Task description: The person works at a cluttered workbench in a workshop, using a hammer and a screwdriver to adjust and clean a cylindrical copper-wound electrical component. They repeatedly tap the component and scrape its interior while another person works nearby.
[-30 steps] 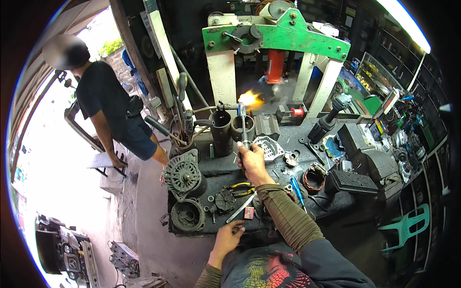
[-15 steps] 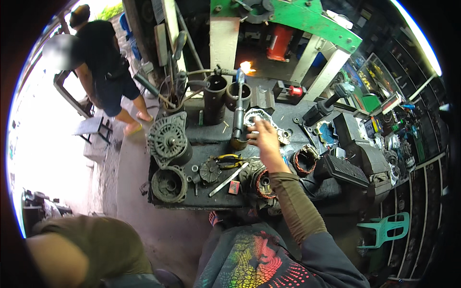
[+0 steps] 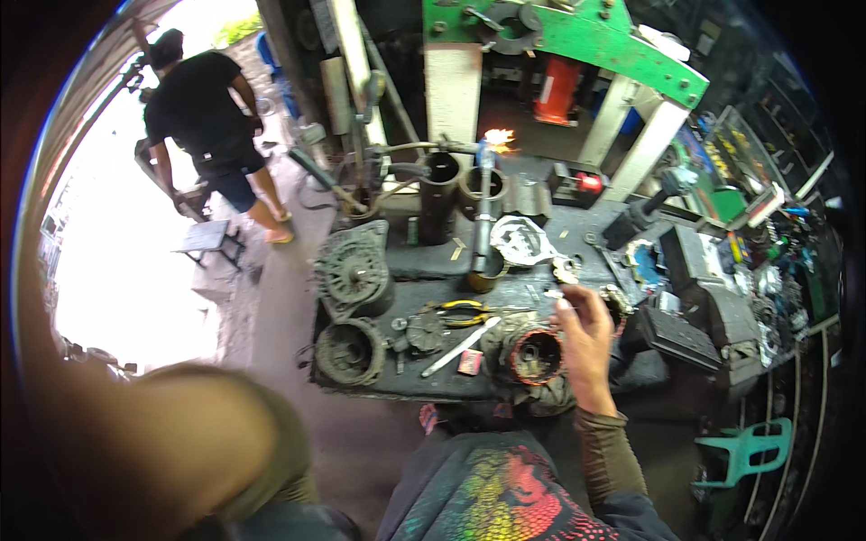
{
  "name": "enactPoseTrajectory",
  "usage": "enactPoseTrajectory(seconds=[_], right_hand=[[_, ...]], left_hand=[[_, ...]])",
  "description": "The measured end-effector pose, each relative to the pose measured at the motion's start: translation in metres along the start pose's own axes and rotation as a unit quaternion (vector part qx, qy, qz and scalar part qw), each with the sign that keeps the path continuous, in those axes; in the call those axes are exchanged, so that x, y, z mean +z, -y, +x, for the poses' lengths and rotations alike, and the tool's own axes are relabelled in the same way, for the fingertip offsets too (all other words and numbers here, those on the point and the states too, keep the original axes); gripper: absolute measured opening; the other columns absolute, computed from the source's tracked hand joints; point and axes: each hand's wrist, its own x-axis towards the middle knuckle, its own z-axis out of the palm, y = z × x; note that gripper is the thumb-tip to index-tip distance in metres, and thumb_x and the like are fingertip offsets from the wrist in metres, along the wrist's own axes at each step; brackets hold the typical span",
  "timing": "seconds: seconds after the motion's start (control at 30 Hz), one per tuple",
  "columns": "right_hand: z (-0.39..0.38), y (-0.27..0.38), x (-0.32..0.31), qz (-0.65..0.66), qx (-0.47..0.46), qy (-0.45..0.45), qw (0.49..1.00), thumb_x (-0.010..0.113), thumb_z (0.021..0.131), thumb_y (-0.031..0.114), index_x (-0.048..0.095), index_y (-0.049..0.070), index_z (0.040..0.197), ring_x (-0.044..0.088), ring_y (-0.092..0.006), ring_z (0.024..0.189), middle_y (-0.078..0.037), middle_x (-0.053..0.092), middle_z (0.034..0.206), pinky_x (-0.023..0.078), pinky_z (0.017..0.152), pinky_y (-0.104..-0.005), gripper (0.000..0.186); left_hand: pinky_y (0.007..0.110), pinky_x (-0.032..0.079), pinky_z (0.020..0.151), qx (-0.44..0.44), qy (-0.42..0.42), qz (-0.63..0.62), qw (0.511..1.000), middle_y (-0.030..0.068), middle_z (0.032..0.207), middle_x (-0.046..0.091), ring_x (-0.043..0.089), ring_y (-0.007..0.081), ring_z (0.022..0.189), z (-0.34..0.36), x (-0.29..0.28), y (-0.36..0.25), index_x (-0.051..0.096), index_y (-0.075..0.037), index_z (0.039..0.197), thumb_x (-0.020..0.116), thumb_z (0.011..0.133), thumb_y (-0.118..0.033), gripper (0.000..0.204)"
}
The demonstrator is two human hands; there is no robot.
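Right hand (image 3: 586, 341), half-curled, contents unclear, is now off the long-handled tool (image 3: 483, 221), apparently left heating at the flame (image 3: 500, 140); left hand unseen.

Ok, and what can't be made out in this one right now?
In the head view:
Left hand: not distinguishable; the left arm is smeared by blur and cut by the frame's edge.
Right hand: whether it pinches anything is too small to tell.
Rear coil: partly hidden behind the right hand.
Tall tube: inside lost in darkness.
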Motion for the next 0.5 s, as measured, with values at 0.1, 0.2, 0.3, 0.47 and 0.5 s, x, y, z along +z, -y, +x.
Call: enactPoseTrajectory(seconds=[0.1, 0.2, 0.3, 0.47, 0.5], right_hand=[[-0.020, 0.030, 0.002, 0.020, -0.056, 0.003, 0.998, 0.071, 0.099, -0.002, 0.064, 0.001, 0.101, 0.058, -0.0067, 0.087, 0.000, 0.061, 0.096, 0.048, 0.077, -0.0226, 0.007], [-0.043, 0.062, 0.007, -0.136, -0.251, 0.015, 0.958, 0.073, 0.089, -0.009, 0.069, 0.000, 0.098, 0.060, -0.0134, 0.082, -0.007, 0.066, 0.093, 0.047, 0.072, -0.0261, 0.013], [-0.075, 0.085, 0.016, -0.178, -0.345, 0.089, 0.917, 0.080, 0.081, -0.008, 0.069, 0.001, 0.103, 0.065, -0.0230, 0.076, -0.014, 0.071, 0.100, 0.052, 0.065, -0.0339, 0.026], [-0.095, 0.073, 0.053, -0.202, -0.434, 0.165, 0.862, 0.084, 0.081, -0.001, 0.060, 0.000, 0.122, 0.069, -0.0338, 0.091, -0.021, 0.069, 0.107, 0.057, 0.081, -0.0407, 0.047], [-0.094, 0.068, 0.059, -0.217, -0.437, 0.153, 0.859, 0.082, 0.085, 0.000, 0.060, -0.001, 0.122, 0.069, -0.0362, 0.094, -0.022, 0.069, 0.108, 0.057, 0.086, -0.0432, 0.044]], left_hand=[[0.026, 0.049, 0.069, -0.177, 0.003, -0.018, 0.984, 0.0024, 0.092, 0.068, 0.060, 0.0081, 0.078, -0.011, 0.047, 0.090, 0.072, -0.001, 0.114, 0.062, 0.108, -0.023, 0.025], [0.026, 0.048, 0.063, -0.262, 0.025, 0.047, 0.964, 0.0007, 0.084, 0.070, 0.059, 0.0059, 0.072, -0.034, 0.093, 0.163, 0.073, -0.002, 0.111, 0.066, 0.106, -0.019, 0.019], [0.036, 0.054, 0.066, -0.200, 0.054, 0.160, 0.965, 0.0108, 0.090, 0.074, 0.068, 0.0193, 0.072, -0.065, 0.121, 0.210, 0.073, -0.004, 0.112, 0.070, 0.099, -0.019, 0.020], [0.051, 0.054, 0.092, -0.255, 0.093, 0.164, 0.948, 0.0234, 0.109, 0.072, 0.069, 0.0420, 0.106, -0.073, 0.162, 0.246, 0.071, -0.005, 0.114, 0.068, 0.095, -0.022, 0.026], [0.052, 0.054, 0.092, -0.243, 0.093, 0.185, 0.948, 0.0230, 0.109, 0.072, 0.069, 0.0424, 0.107, -0.069, 0.168, 0.248, 0.070, -0.005, 0.112, 0.067, 0.095, -0.022, 0.025]])
